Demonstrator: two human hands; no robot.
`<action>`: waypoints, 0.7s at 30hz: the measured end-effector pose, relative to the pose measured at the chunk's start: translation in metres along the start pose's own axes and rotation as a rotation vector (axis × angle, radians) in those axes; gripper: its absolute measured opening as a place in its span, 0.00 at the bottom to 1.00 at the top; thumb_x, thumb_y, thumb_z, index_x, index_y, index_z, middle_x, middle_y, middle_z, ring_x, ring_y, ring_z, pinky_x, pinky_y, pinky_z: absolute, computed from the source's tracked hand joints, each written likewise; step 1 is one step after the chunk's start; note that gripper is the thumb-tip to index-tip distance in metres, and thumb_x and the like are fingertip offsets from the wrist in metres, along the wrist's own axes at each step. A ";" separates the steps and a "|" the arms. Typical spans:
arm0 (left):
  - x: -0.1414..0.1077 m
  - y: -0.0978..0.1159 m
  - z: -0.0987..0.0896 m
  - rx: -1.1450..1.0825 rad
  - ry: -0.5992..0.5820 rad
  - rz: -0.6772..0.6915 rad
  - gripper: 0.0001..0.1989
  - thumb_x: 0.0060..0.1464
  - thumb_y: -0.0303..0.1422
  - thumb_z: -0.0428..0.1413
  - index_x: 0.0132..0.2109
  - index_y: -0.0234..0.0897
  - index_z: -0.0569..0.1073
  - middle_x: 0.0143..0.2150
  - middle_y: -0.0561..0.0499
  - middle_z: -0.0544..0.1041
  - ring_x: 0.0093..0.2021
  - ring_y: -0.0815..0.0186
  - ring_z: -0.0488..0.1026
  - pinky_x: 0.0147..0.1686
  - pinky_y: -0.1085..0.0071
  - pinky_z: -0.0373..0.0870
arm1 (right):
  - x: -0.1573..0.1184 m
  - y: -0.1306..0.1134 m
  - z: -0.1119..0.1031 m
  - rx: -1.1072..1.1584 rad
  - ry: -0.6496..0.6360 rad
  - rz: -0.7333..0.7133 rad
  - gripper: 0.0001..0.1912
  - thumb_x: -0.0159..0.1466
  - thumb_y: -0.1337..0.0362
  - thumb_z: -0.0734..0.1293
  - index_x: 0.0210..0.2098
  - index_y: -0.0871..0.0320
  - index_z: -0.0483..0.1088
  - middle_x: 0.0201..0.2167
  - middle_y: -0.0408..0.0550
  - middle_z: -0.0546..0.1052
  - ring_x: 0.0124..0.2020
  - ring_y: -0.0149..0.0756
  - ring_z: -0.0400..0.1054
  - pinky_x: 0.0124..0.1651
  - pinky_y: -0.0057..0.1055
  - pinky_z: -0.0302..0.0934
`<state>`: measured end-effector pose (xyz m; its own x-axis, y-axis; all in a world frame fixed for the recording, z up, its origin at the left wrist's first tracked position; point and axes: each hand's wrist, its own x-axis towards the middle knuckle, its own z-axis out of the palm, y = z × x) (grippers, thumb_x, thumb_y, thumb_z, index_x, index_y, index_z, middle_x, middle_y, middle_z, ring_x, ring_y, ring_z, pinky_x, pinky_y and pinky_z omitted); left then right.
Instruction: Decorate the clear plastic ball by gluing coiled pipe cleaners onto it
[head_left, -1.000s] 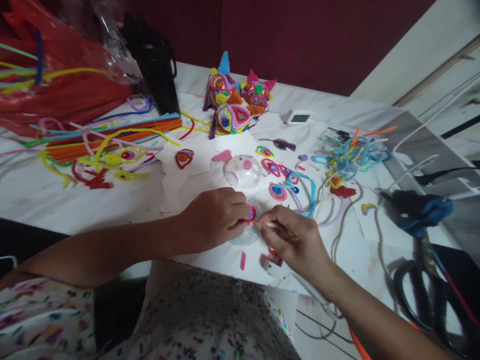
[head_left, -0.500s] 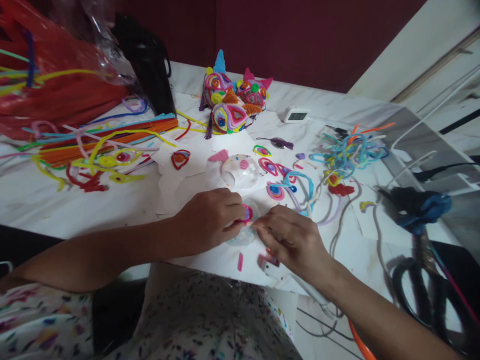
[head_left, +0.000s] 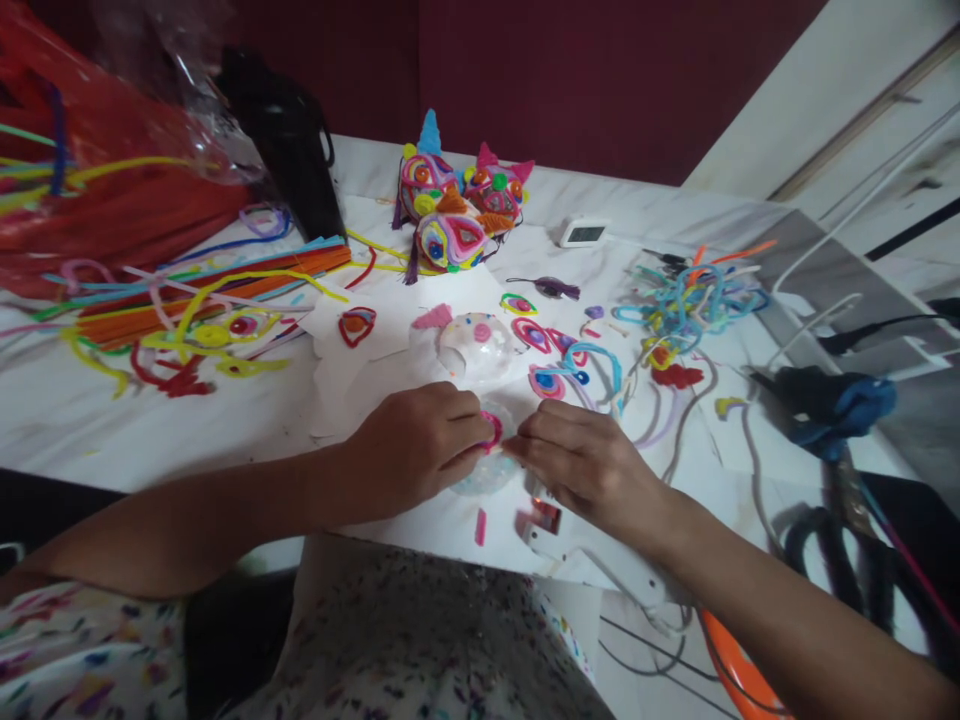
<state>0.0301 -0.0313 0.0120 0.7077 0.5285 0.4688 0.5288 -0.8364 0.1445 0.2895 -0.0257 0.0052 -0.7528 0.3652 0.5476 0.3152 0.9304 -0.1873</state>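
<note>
A pink pipe-cleaner coil (head_left: pixel 491 430) lies over a clear round plastic piece (head_left: pixel 484 478) near the table's front edge. My left hand (head_left: pixel 424 438) comes from the left, its fingers closed on the coil's left side. From the right, my right hand (head_left: pixel 589 448) pinches the coil's lower right edge, where a small pale bit shows at the fingertips. My fingers hide part of the coil. Just beyond my hands sits a clear dome (head_left: pixel 480 345) with a pink ear and pink round nose. Below my right hand lies a white glue gun (head_left: pixel 600 560), beside a pink strip (head_left: pixel 481 527).
Decorated animal heads (head_left: pixel 457 205) stand at the back, near a small digital display (head_left: pixel 583 232). Eye-shaped coils (head_left: pixel 532 334) lie beyond my hands. Pipe-cleaner bundles (head_left: pixel 217 285) and a black bottle (head_left: pixel 281 140) are left; tangled pipe cleaners (head_left: pixel 697 300) and scissors (head_left: pixel 832 560) are right.
My right hand has shifted slightly up and left, uncovering more of the glue gun. My left fingers have moved a little over the coil. The view has tilted slightly.
</note>
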 end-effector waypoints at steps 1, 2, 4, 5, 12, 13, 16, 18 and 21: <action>0.000 0.000 0.000 0.006 0.003 0.001 0.12 0.77 0.27 0.58 0.42 0.37 0.83 0.39 0.53 0.84 0.39 0.65 0.82 0.40 0.71 0.78 | 0.000 0.000 0.000 0.018 0.005 0.014 0.18 0.82 0.74 0.62 0.41 0.65 0.82 0.32 0.53 0.80 0.34 0.40 0.71 0.34 0.36 0.66; 0.001 0.001 -0.001 0.013 0.004 0.000 0.12 0.77 0.27 0.58 0.42 0.37 0.83 0.39 0.53 0.84 0.39 0.65 0.82 0.40 0.71 0.78 | -0.001 0.000 0.001 0.047 0.017 0.036 0.17 0.82 0.73 0.63 0.42 0.65 0.83 0.33 0.53 0.80 0.34 0.40 0.72 0.35 0.36 0.68; 0.001 0.002 -0.002 0.019 0.002 -0.004 0.12 0.77 0.26 0.58 0.42 0.38 0.83 0.39 0.54 0.84 0.39 0.65 0.83 0.40 0.70 0.78 | -0.002 -0.001 0.003 0.129 0.035 0.101 0.16 0.82 0.71 0.64 0.43 0.65 0.84 0.34 0.53 0.80 0.35 0.39 0.74 0.36 0.34 0.70; 0.001 0.002 -0.002 0.021 0.000 -0.006 0.12 0.77 0.26 0.58 0.42 0.38 0.83 0.39 0.54 0.84 0.39 0.65 0.83 0.40 0.70 0.79 | -0.002 -0.002 0.003 0.172 0.044 0.137 0.15 0.82 0.70 0.65 0.44 0.66 0.84 0.34 0.53 0.80 0.35 0.38 0.75 0.36 0.33 0.71; 0.001 0.001 -0.002 0.026 -0.030 -0.015 0.10 0.75 0.26 0.61 0.42 0.39 0.83 0.39 0.54 0.84 0.39 0.65 0.83 0.39 0.71 0.79 | -0.004 -0.012 0.002 0.539 0.054 0.478 0.11 0.75 0.72 0.71 0.47 0.57 0.89 0.35 0.48 0.84 0.33 0.32 0.77 0.34 0.27 0.69; 0.001 0.001 -0.002 0.029 -0.031 -0.014 0.10 0.75 0.26 0.61 0.42 0.39 0.83 0.39 0.54 0.84 0.39 0.65 0.83 0.39 0.71 0.79 | -0.005 -0.013 0.001 0.602 0.055 0.547 0.10 0.74 0.70 0.72 0.46 0.56 0.89 0.35 0.47 0.85 0.31 0.31 0.77 0.33 0.26 0.69; 0.001 0.000 -0.002 0.037 -0.018 -0.008 0.10 0.75 0.26 0.61 0.42 0.40 0.83 0.39 0.55 0.85 0.39 0.65 0.83 0.40 0.71 0.79 | -0.006 -0.013 0.001 0.761 0.032 0.747 0.08 0.69 0.65 0.76 0.44 0.55 0.91 0.32 0.46 0.86 0.27 0.30 0.73 0.30 0.26 0.65; 0.002 0.000 -0.001 0.031 -0.011 -0.004 0.09 0.75 0.27 0.61 0.42 0.39 0.83 0.39 0.55 0.85 0.39 0.65 0.83 0.40 0.71 0.79 | -0.007 -0.013 0.001 0.841 0.004 0.835 0.08 0.67 0.62 0.77 0.43 0.54 0.91 0.31 0.46 0.86 0.27 0.30 0.72 0.30 0.27 0.64; 0.002 0.000 -0.001 0.019 -0.001 0.001 0.08 0.75 0.26 0.62 0.42 0.38 0.83 0.39 0.55 0.84 0.39 0.65 0.83 0.38 0.71 0.78 | -0.007 -0.012 0.002 0.927 -0.013 0.915 0.09 0.64 0.59 0.79 0.42 0.53 0.92 0.31 0.47 0.87 0.27 0.31 0.72 0.31 0.30 0.65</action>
<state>0.0308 -0.0303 0.0134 0.7086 0.5276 0.4685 0.5369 -0.8340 0.1272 0.2901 -0.0398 0.0022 -0.4855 0.8702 -0.0844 0.2035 0.0186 -0.9789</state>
